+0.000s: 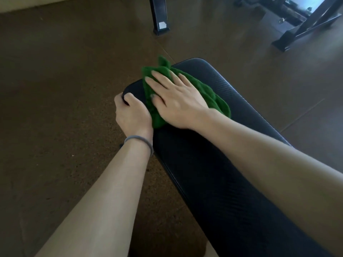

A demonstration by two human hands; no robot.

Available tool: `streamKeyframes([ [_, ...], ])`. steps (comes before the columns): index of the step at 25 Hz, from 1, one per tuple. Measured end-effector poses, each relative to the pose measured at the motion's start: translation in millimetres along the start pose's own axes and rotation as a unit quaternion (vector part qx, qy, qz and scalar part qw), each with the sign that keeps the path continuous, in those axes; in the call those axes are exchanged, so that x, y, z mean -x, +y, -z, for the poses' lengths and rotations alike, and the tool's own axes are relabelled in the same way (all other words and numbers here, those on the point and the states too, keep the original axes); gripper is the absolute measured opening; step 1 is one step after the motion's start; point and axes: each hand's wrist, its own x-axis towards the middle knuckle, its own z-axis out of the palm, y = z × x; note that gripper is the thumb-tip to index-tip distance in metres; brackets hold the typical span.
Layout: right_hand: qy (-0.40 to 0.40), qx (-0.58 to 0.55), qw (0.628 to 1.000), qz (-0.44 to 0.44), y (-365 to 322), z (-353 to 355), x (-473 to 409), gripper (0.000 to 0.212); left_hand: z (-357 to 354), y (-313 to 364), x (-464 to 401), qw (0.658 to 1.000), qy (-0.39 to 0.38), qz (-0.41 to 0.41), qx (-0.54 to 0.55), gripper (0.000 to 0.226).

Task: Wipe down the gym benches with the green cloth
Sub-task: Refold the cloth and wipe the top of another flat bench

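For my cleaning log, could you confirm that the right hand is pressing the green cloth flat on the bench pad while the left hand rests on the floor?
Not quite. In the head view the left hand grips the edge of the bench pad, not the floor. The right hand does press the green cloth flat on the pad.

Blk bench pad; green cloth on far end.

The right hand covers the green cloth's middle (bench runs off-frame)

One bench, one cloth, two hands.
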Motion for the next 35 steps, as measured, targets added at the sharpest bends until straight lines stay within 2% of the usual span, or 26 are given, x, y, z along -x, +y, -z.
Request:
streamKeyframes([
  [2,0.007,-0.003,1.000,0.001,0,1,-43,0.056,1,-2,0,1.000,0.006,-0.013,-0.020,0.043],
  [4,0.018,-0.004,0.999,-0.044,8,5,-66,0.054,1,-1,1,0.999,0.005,-0.019,-0.040,0.043],
  [8,0.068,-0.008,0.989,-0.131,47,8,-57,0.054,2,1,5,0.998,0.015,-0.025,-0.051,0.040],
  [14,0.047,-0.085,0.948,-0.304,92,19,48,0.054,0,5,6,0.997,0.028,-0.012,-0.068,0.037],
  [18,0.044,-0.046,0.924,-0.378,84,22,180,0.044,0,5,8,0.998,0.028,-0.008,-0.056,0.037],
  [21,0.033,-0.004,0.914,-0.404,85,17,186,0.047,-2,2,6,0.998,0.030,-0.008,-0.053,0.036],
  [24,0.068,-0.016,0.919,-0.387,79,10,123,0.049,-2,5,5,0.998,0.032,-0.003,-0.051,0.036],
  [29,0.068,-0.050,0.931,-0.356,64,9,18,0.067,-1,6,10,0.997,0.021,-0.009,-0.070,0.038],
  [31,0.068,-0.034,0.944,-0.323,50,5,42,0.069,0,4,6,0.998,0.031,-0.013,-0.060,0.039],
  [33,0.073,-0.033,0.963,-0.256,19,-3,104,0.070,-1,3,4,0.998,0.031,-0.010,-0.061,0.039],
  [35,0.041,-0.034,0.981,-0.188,-17,-7,161,0.070,-3,2,3,0.998,0.029,-0.007,-0.058,0.039],
])
